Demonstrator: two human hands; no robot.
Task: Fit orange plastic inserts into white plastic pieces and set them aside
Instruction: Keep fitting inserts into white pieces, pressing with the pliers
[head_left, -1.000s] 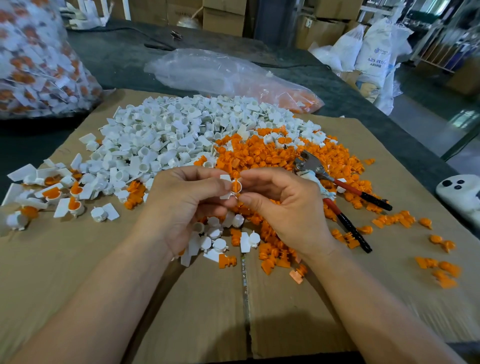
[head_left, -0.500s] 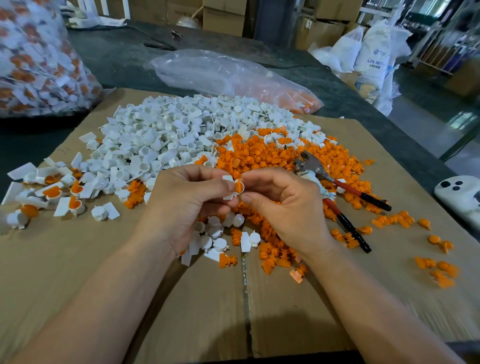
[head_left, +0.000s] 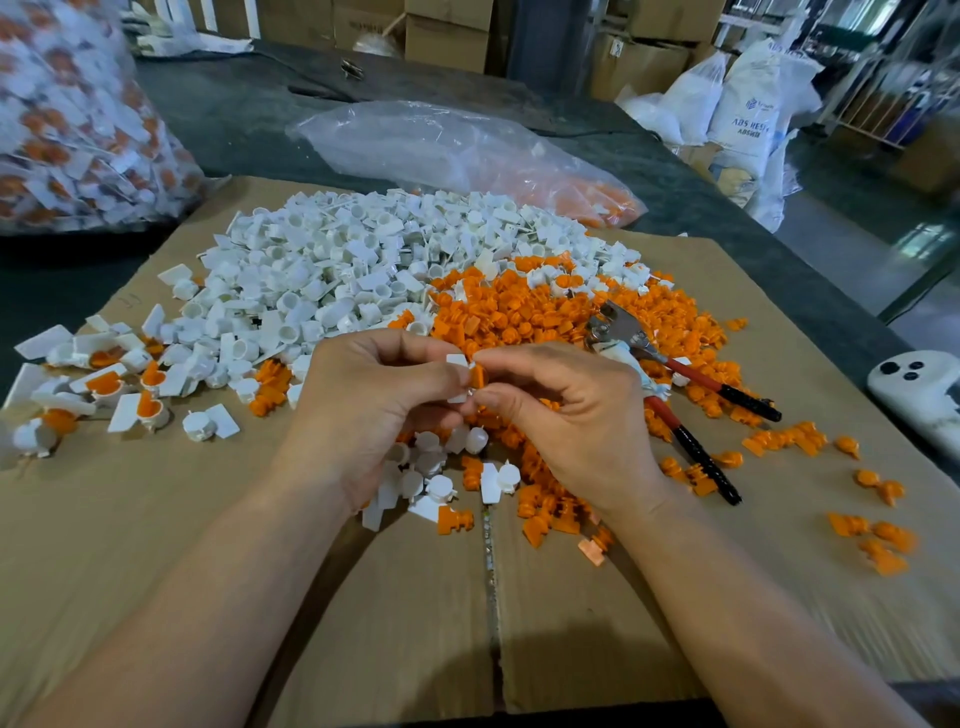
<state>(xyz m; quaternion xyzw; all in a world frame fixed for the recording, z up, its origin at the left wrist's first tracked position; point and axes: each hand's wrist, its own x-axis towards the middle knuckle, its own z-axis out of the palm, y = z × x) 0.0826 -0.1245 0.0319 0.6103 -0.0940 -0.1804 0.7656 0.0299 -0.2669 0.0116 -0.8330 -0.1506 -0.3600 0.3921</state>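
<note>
Two hands meet over one cardboard sheet (head_left: 363, 623): the left hand (head_left: 363, 410) and the right hand (head_left: 576, 415). Between them are one white piece (head_left: 457, 361) and one orange insert (head_left: 478, 375). Behind lie one heap of white pieces (head_left: 337, 280) and one heap of orange inserts (head_left: 519, 317), each beyond counting. At the left edge sit perhaps five fitted pieces (head_left: 106, 385). There is one pair of pliers (head_left: 696, 384) with two handles, one full clear bag (head_left: 78, 130), one flatter clear bag (head_left: 441, 150) and one white gadget (head_left: 919, 389).
</note>
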